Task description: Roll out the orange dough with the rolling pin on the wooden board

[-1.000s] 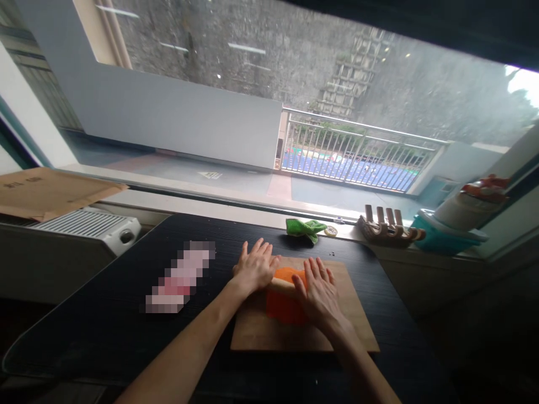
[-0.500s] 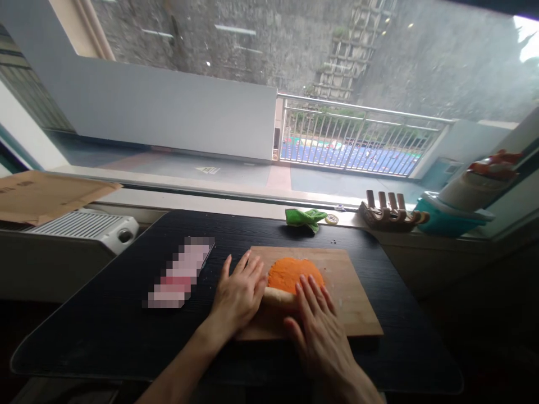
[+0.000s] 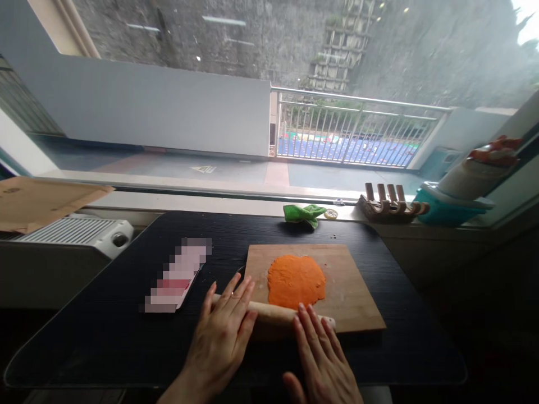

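Note:
A pale wooden rolling pin (image 3: 273,312) lies across the near edge of a wooden board (image 3: 353,280). My left hand (image 3: 225,328) rests flat on the pin's left part, fingers stretched and spread. On its right part lie the fingers of my right hand (image 3: 322,353), also outstretched, with the thumb apart. Neither hand wraps round the pin. Just beyond it, a flattened orange sheet of dough or clay (image 3: 297,279) with an uneven edge sits on the board. The pin's near side is partly hidden by my fingers.
A blurred pink-and-white flat object (image 3: 179,278) lies on the black table (image 3: 105,320) to the left. At the far edge are a green cloth (image 3: 304,214) and a roll of tape (image 3: 331,214). A brown rack (image 3: 391,207) and teal basin (image 3: 450,205) stand by the window.
Both hands and the rolling pin have moved nearer to me, off the orange sheet to the board's near edge. More of the sheet now shows. The view has shifted slightly.

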{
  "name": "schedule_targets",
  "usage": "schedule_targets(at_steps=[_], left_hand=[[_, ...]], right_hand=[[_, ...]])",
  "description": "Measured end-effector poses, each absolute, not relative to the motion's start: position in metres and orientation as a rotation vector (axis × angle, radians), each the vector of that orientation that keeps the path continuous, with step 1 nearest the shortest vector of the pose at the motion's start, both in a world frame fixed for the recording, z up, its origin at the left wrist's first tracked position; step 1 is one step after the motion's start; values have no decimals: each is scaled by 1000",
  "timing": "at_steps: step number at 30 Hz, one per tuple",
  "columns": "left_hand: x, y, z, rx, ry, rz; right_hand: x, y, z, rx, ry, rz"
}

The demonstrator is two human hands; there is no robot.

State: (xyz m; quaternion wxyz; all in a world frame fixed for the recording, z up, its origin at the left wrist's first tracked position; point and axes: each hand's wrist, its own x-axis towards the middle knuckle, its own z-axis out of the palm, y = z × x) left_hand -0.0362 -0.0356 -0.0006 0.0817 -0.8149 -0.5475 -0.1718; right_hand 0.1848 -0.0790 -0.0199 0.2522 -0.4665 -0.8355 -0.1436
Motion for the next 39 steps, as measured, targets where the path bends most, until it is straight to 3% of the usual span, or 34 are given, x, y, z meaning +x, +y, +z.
schedule_targets(at_steps=[10,20,29,39], left_hand=[[2,91,24,-2393,-1987,-380],[-26,-28,-5,-2414,-1468,-489],[25,116,29,-2378,-1877,-468],[-10,7,-5,-2434,-1491,-484]], right_hand=[[174,48,24,-1753,-2248,-136],[188,-70,-25,-1342,-2279,-396],[182,78,25,-1978,-2111,110],[185,-42,-19,-1517,-2189,-288]])
